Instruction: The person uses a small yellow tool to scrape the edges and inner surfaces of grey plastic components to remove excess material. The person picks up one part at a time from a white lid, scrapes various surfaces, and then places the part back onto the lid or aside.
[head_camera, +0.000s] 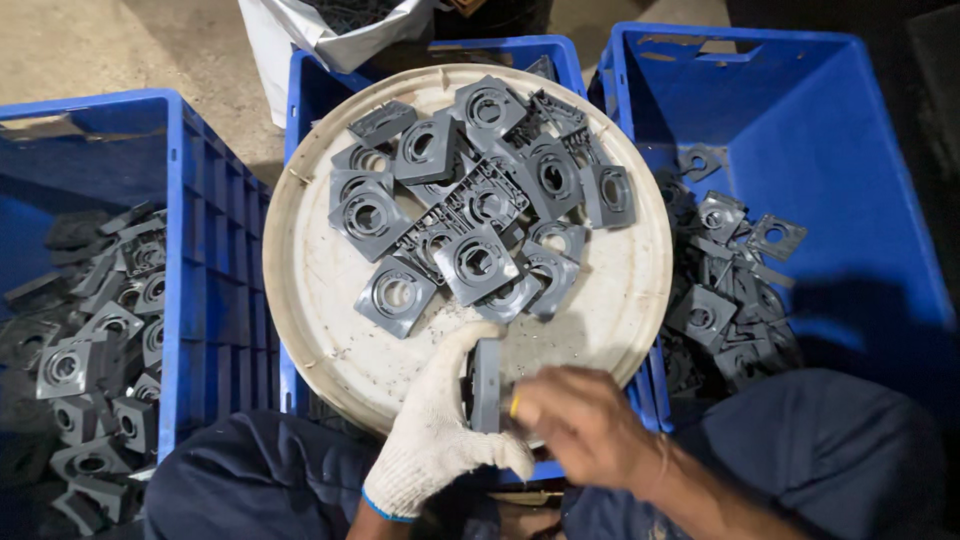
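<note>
Centrally, round tray (330, 330) heaped with grey plates (470, 190); gloved left hand (440, 430) fingers pinching one plate (486, 385); right hand (585, 425) fingers unclear.

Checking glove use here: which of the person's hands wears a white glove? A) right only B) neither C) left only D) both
C: the left hand is in a white knit glove and grips a grey part, while the right hand beside it is bare.

Blue crates (215, 250) (three); white bag (300, 30).
</note>
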